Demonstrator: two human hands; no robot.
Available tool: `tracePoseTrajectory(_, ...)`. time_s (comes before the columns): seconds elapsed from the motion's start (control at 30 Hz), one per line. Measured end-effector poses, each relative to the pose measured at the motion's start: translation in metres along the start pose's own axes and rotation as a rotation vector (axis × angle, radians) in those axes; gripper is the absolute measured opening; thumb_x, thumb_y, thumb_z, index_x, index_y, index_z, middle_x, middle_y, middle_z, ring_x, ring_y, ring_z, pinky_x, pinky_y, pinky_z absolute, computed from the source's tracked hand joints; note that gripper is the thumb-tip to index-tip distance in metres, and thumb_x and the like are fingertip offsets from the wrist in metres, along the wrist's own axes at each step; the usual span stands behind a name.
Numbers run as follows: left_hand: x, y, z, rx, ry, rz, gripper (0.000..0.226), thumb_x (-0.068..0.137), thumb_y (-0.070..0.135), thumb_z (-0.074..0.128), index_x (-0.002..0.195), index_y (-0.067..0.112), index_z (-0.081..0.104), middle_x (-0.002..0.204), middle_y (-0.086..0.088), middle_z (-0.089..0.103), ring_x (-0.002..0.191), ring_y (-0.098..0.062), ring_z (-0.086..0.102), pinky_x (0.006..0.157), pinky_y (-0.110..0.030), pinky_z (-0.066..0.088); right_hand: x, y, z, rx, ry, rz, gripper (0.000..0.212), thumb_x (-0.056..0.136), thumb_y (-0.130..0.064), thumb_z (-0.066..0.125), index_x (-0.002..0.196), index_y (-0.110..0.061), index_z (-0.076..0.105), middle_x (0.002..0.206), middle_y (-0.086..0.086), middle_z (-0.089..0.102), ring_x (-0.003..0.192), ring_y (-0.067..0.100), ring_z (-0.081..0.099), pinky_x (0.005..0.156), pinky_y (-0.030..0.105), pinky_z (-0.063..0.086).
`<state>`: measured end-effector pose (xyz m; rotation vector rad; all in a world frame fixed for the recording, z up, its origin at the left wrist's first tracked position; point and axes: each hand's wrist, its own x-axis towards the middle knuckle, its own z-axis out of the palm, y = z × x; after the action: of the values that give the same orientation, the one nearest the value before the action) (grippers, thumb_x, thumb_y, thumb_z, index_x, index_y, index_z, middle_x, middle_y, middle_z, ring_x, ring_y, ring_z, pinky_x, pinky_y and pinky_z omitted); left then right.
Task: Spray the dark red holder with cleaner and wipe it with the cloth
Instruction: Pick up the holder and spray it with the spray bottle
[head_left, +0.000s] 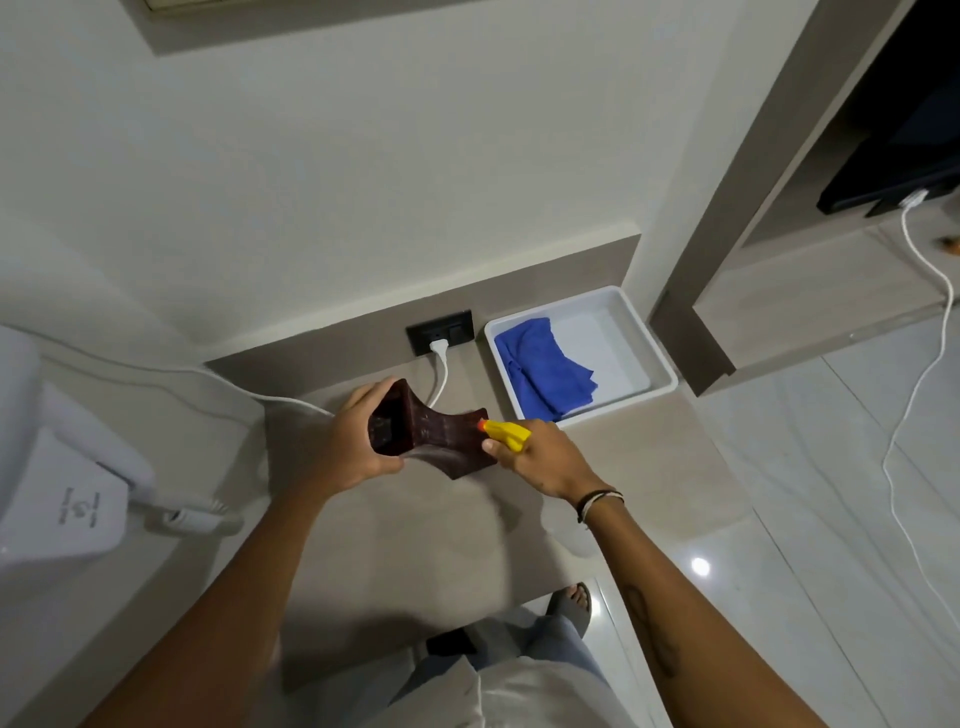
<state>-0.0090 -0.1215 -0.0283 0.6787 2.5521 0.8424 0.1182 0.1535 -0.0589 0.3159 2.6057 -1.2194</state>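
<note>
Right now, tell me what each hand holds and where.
Left hand grips the holder at its open, boxy end. Right hand holds the spray bottle by its yellow trigger head, nozzle at the holder.

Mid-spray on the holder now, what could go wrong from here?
Overspray: the spray bottle in the right hand points at the dark red holder toward the wall outlet with a white plug in it, so mist may reach it.
Grip: the left hand holds the holder lifted at one end; wet, it might slip.
</note>
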Motion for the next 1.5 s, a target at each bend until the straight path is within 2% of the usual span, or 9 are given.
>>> tracePoseTrajectory(0.23, -0.002, 0.0, 0.0, 0.046, 0.066, -0.001, 0.11, 0.061, 0.026, 0.103, 0.155, 0.015, 0.047, 0.144, -0.008, 0.059, 0.13, -0.024, 0.057, 0.106, -0.039, 0.053, -0.005, 0.006, 0.001, -0.031, 0.021, 0.035, 0.055, 0.104, -0.062, 0.053, 0.125, -0.014, 0.072, 0.109, 0.009, 0.078, 0.098, 0.028, 0.072, 0.09, 0.051, 0.06)
tracePoseTrajectory(0.33, 0.001, 0.007, 0.0, -0.035, 0.102, -0.121, 0.081, 0.063, 0.043, 0.098, 0.134, 0.024, 0.064, 0.124, 0.002, 0.073, 0.112, -0.016, 0.068, 0.099, -0.039, 0.06, -0.011, -0.003, 0.008, 0.047, 0.039, -0.047, 0.049, 0.102, -0.063, 0.058, 0.106, -0.017, 0.073, 0.088, -0.002, 0.072, 0.082, 0.024, 0.068, 0.076, 0.047, 0.058)
tracePoseTrajectory(0.43, 0.005, 0.011, -0.001, -0.132, 0.123, -0.21, 0.053, 0.065, 0.055, 0.088, 0.109, 0.031, 0.07, 0.103, 0.008, 0.079, 0.096, -0.016, 0.075, 0.087, -0.048, 0.064, -0.015, -0.021, 0.017, 0.107, 0.045, -0.183, 0.036, 0.101, -0.063, 0.06, 0.12, -0.033, 0.069, 0.096, -0.011, 0.074, 0.086, 0.02, 0.071, 0.074, 0.039, 0.055)
tracePoseTrajectory(0.6, 0.005, 0.011, -0.001, -0.136, 0.113, -0.276, 0.086, 0.084, 0.055, 0.082, 0.158, 0.031, 0.046, 0.148, -0.005, 0.062, 0.126, -0.022, 0.061, 0.093, -0.029, 0.054, -0.01, -0.041, 0.027, 0.057, 0.058, -0.292, 0.041, 0.106, -0.059, 0.054, 0.132, -0.032, 0.069, 0.115, -0.002, 0.078, 0.096, 0.02, 0.072, 0.077, 0.038, 0.058)
tracePoseTrajectory(0.77, 0.007, 0.007, 0.0, -0.067, 0.059, -0.22, 0.071, 0.096, 0.047, 0.072, 0.16, 0.032, 0.045, 0.154, -0.01, 0.05, 0.14, -0.024, 0.049, 0.102, -0.028, 0.037, -0.01, -0.034, 0.024, -0.009, 0.042, -0.186, 0.045, 0.104, -0.06, 0.055, 0.141, -0.037, 0.063, 0.126, -0.003, 0.077, 0.108, 0.025, 0.073, 0.088, 0.045, 0.061)
tracePoseTrajectory(0.9, 0.007, 0.003, -0.001, -0.047, 0.034, -0.163, 0.069, 0.1, 0.037, 0.07, 0.162, 0.031, 0.041, 0.167, -0.008, 0.036, 0.153, -0.024, 0.035, 0.11, -0.026, 0.027, -0.012, -0.015, 0.023, -0.099, 0.016, -0.019, 0.046, 0.103, -0.064, 0.053, 0.122, -0.025, 0.069, 0.111, 0.008, 0.078, 0.1, 0.032, 0.072, 0.087, 0.049, 0.061)
tracePoseTrajectory(1.17, 0.002, -0.014, -0.014, 0.036, -0.175, -0.074, 0.134, 0.056, 0.035, 0.092, 0.169, 0.026, 0.02, 0.178, -0.003, 0.015, 0.162, -0.021, 0.014, 0.128, -0.049, 0.027, -0.02, 0.012, 0.023, -0.102, 0.047, 0.093, 0.044, 0.103, -0.063, 0.054, 0.094, -0.021, 0.062, 0.099, 0.009, 0.076, 0.09, 0.031, 0.07, 0.078, 0.044, 0.056)
tracePoseTrajectory(1.37, 0.007, -0.013, -0.016, 0.19, -0.062, -0.005, 0.108, 0.058, 0.051, 0.087, 0.155, 0.025, 0.049, 0.146, -0.002, 0.06, 0.132, -0.025, 0.055, 0.109, -0.047, 0.05, -0.029, 0.001, 0.021, -0.005, 0.038, -0.024, 0.048, 0.103, -0.065, 0.054, 0.099, -0.019, 0.068, 0.095, 0.006, 0.076, 0.088, 0.028, 0.071, 0.08, 0.052, 0.059)
tracePoseTrajectory(1.5, 0.012, -0.005, -0.01, 0.128, 0.006, -0.061, 0.061, 0.067, 0.074, 0.078, 0.113, 0.034, 0.07, 0.098, 0.013, 0.075, 0.091, -0.009, 0.069, 0.078, -0.035, 0.057, -0.037, -0.018, 0.032, 0.001, 0.04, -0.172, 0.046, 0.103, -0.064, 0.055, 0.107, -0.021, 0.07, 0.1, 0.001, 0.075, 0.088, 0.024, 0.07, 0.076, 0.047, 0.059)
